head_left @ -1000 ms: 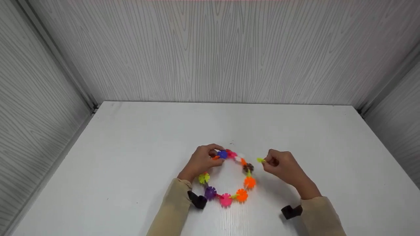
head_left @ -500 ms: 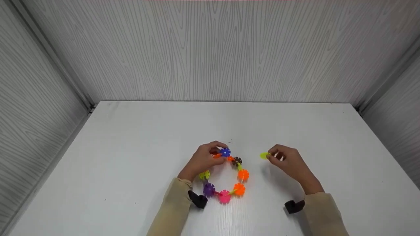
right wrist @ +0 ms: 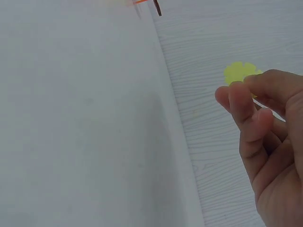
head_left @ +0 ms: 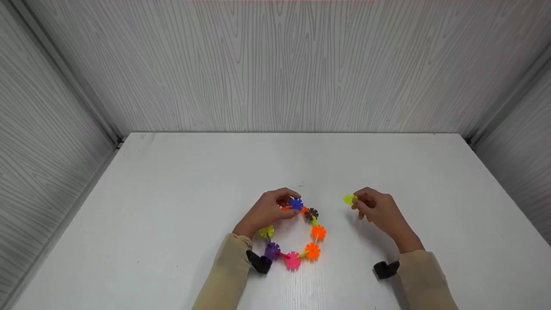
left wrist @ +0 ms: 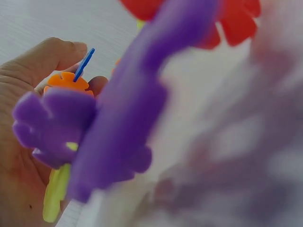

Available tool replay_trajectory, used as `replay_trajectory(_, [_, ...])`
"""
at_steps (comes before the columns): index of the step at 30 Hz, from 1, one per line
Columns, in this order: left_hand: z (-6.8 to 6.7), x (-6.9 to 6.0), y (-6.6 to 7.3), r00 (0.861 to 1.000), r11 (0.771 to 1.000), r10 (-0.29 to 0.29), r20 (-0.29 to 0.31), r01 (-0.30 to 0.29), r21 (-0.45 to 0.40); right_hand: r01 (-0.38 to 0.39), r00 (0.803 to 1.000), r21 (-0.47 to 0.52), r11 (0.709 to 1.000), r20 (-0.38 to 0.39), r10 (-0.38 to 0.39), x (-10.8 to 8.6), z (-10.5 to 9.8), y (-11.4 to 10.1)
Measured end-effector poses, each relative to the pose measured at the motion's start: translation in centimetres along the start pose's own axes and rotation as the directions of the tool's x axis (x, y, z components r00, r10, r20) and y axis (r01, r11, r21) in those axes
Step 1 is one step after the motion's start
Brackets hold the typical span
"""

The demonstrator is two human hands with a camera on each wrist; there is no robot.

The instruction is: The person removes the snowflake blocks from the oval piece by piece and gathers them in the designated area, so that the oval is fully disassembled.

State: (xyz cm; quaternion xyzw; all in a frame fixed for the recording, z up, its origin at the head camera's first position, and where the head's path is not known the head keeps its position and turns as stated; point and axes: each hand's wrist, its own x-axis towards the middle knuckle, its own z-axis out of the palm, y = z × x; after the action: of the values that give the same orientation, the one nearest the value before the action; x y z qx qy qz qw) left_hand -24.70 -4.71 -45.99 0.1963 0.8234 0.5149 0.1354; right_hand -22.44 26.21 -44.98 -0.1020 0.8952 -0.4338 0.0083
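A ring-shaped chain of slotted flower-shaped discs includes orange discs (head_left: 318, 233), a pink disc (head_left: 292, 261), a purple disc (head_left: 272, 251) and a brown disc (head_left: 312, 214). My left hand (head_left: 267, 212) pinches the chain at its far side, by a blue disc (head_left: 296, 204). The fingers hide part of the chain there. Right of the ring, my right hand (head_left: 381, 211) pinches a yellow flower disc (head_left: 349, 199) above the table, apart from the chain. In the left wrist view, blurred purple discs (left wrist: 118, 118) cover much of the picture.
A white table (head_left: 193, 181) bears the chain, with wood-patterned panels (head_left: 275, 64) standing behind it and at both sides. Black wrist mounts (head_left: 259, 261) jut out at both cuffs.
My right hand has moved right and slightly away with the yellow disc. The chain's right side has shifted left, and the pink and white discs beside the blue one are no longer visible.
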Motion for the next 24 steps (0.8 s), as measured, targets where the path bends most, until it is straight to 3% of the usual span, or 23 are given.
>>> replay_trajectory(7, [0.05, -0.07, 0.13, 0.999, 1.000, 0.018, 0.041, -0.019, 0.012, -0.016, 1.000, -0.002, 1.000, -0.011, 0.016, -0.05, -0.14, 0.33])
replay_trajectory(24, [0.02, 0.02, 0.06, 0.999, 1.000, 0.028, 0.020, -0.029, 0.010, -0.039, 0.996, -0.021, 0.999, 0.077, 0.040, 0.02, -0.38, 1.01])
